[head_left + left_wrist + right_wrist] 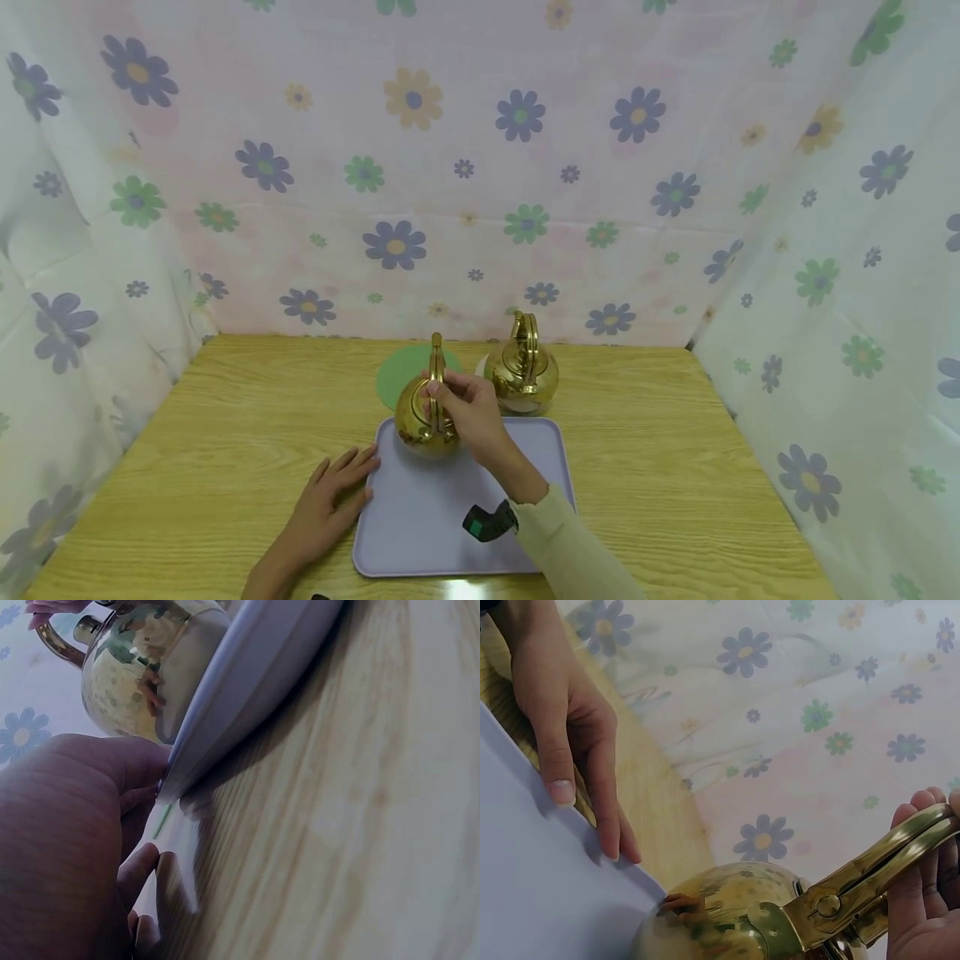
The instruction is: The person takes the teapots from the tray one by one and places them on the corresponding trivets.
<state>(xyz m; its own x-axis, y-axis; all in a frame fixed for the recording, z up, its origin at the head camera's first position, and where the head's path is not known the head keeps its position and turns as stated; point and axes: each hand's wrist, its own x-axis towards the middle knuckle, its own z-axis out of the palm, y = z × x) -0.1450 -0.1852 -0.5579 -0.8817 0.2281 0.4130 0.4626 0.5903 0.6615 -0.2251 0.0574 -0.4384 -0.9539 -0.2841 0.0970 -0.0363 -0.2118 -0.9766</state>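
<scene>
A shiny gold kettle (411, 421) is over the far left part of a pale lavender tray (420, 525). My right hand (471, 412) grips its upright handle; in the right wrist view the fingers curl round the double metal handle (885, 862). My left hand (326, 504) lies at the tray's left edge with fingers extended, the fingertips touching the rim. From the left wrist, the kettle's body (142, 675) shows just past the tray rim (247, 682), and the hand's thumb side meets that rim.
A second gold kettle (525, 383) stands behind the tray to the right, with a pale round edge showing beside it. Behind the held kettle lies a green round mat (397, 371). Flowered cloth (480, 200) walls the wooden table (660, 467) at the back and sides.
</scene>
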